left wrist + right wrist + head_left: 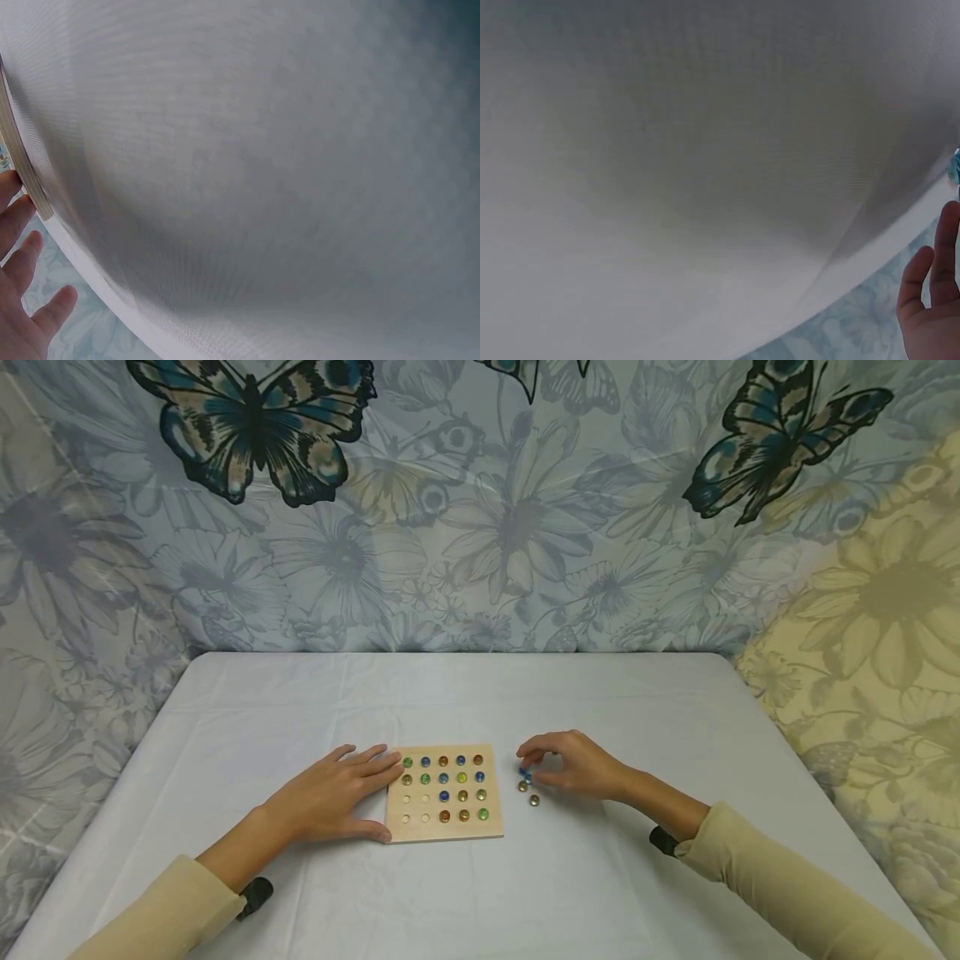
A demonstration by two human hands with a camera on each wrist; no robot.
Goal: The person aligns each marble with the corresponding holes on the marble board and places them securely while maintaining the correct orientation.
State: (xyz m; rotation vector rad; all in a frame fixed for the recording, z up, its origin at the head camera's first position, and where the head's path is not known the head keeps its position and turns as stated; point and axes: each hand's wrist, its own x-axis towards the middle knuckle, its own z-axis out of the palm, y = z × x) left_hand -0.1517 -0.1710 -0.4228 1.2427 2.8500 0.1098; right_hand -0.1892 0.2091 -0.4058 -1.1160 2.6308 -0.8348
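Note:
A light wooden board (435, 837) with rows of round holes lies flat, its holes mostly filled with coloured glass marbles. Several holes at its lower left hold no marble. My left hand (341, 797) rests at the board's left side, fingers spread, with fingertips over the upper left edge and the thumb at the lower left corner. Right of the board, my right hand (577, 767) pinches at a blue marble (524, 772) between thumb and forefinger. Close by lie loose brownish marbles (534, 800). In the right wrist view only some fingers (945, 255) show; the pinch is out of sight.
A white cloth covers the table (615, 877). Behind it hangs a floral fabric (517, 552) with butterflies, and yellow-tinted fabric stands at the right. Dark wrist cameras (256, 897) sit under both sleeves.

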